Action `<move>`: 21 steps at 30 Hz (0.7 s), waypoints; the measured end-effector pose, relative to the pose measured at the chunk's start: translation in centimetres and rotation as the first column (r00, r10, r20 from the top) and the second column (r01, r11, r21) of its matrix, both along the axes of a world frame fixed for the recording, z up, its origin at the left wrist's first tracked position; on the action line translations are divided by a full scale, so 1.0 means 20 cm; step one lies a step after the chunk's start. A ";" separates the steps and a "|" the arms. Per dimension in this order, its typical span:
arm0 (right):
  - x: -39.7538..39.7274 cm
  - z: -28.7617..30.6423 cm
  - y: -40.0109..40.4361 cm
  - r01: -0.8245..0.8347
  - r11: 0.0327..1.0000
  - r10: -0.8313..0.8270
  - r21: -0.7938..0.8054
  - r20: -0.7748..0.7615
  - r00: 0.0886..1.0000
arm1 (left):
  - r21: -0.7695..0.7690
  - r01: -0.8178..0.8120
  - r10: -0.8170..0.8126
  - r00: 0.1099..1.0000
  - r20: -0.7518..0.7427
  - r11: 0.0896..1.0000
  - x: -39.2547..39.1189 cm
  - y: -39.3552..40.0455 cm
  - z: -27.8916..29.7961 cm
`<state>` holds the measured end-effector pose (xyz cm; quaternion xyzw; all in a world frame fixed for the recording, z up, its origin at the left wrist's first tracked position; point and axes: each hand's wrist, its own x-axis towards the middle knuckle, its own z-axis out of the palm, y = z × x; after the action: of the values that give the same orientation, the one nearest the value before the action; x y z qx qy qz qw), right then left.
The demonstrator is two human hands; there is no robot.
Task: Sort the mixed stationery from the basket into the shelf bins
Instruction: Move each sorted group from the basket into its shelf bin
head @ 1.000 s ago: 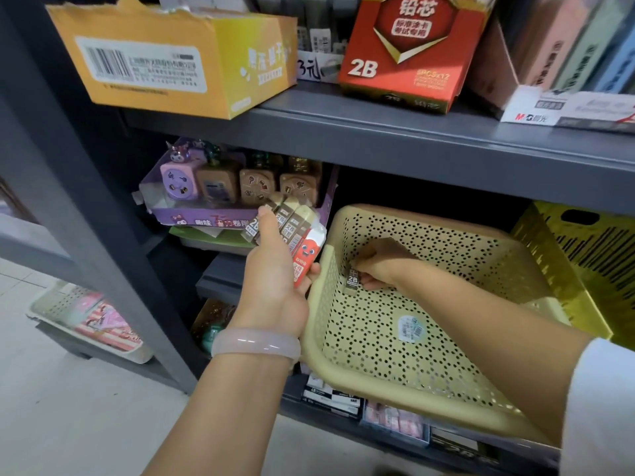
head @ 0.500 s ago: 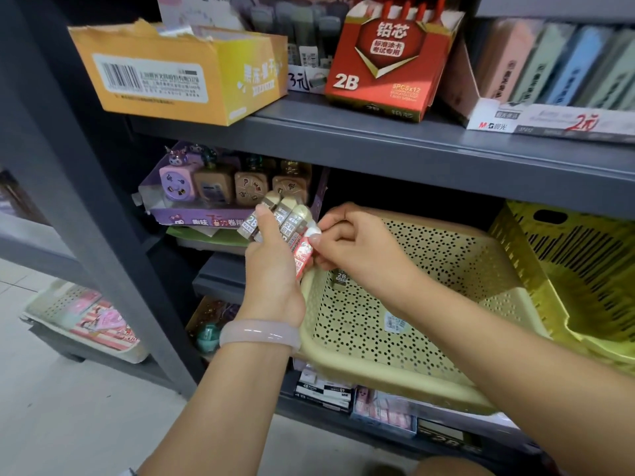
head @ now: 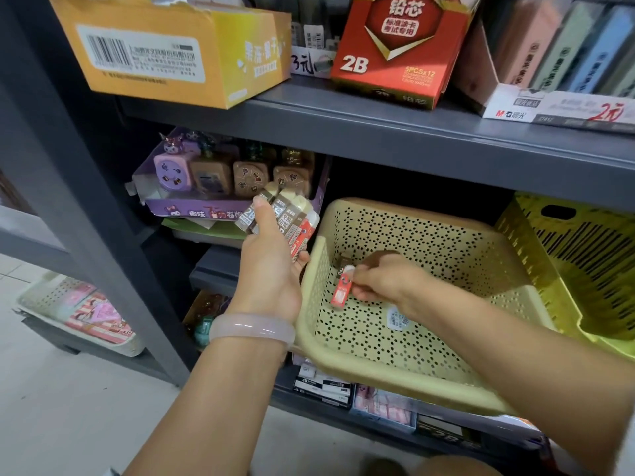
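the beige perforated basket (head: 395, 338) sat tilted on the lower grey shelf, its near rim hanging out over the shelf edge. just left of the basket's left rim, the left hand (head: 271, 269) gripped a fanned bunch of 2b lead refill tubes (head: 281, 218), thumb pressed across their front and fingers curled behind; most tubes were brown and cream, the rightmost red. inside the basket, near its left wall, the right hand (head: 381, 283) pinched a single red lead tube (head: 341, 291) by its white cap end, the tube hanging down toward the basket floor. behind that hand a brown tube (head: 343, 264) lay against the basket's wall. a white sticker (head: 397, 319) sat on the basket floor. above the basket, on the upper shelf (head: 378, 132), stood a red 2b lead box (head: 395, 49).
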<state>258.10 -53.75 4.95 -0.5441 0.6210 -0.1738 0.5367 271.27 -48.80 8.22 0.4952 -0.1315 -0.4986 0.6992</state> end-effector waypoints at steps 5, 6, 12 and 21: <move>0.04 -0.05 -0.03 0.029 0.997 -0.027 0.073 -0.019 0.999 | 0.025 0.021 -0.020 1.000 -0.018 0.999 0.00 -0.01 -0.01; 0.04 -0.05 -0.03 0.026 0.997 -0.025 0.076 -0.016 1.000 | 0.033 0.023 -0.022 1.000 -0.019 0.999 0.00 -0.01 -0.01; 0.06 -0.06 0.00 0.050 0.996 -0.051 0.080 0.009 0.999 | 0.055 0.033 -0.032 0.999 -0.010 0.998 0.00 -0.01 -0.01; 0.02 0.13 0.05 0.015 0.953 0.026 -0.303 0.129 0.991 | 0.044 0.026 -0.028 0.998 0.057 0.999 0.00 -0.01 -0.02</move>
<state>258.43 -52.72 7.65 -0.6092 0.5489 -0.3010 0.4868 271.29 -49.06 7.81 0.5227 -0.1472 -0.4963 0.6774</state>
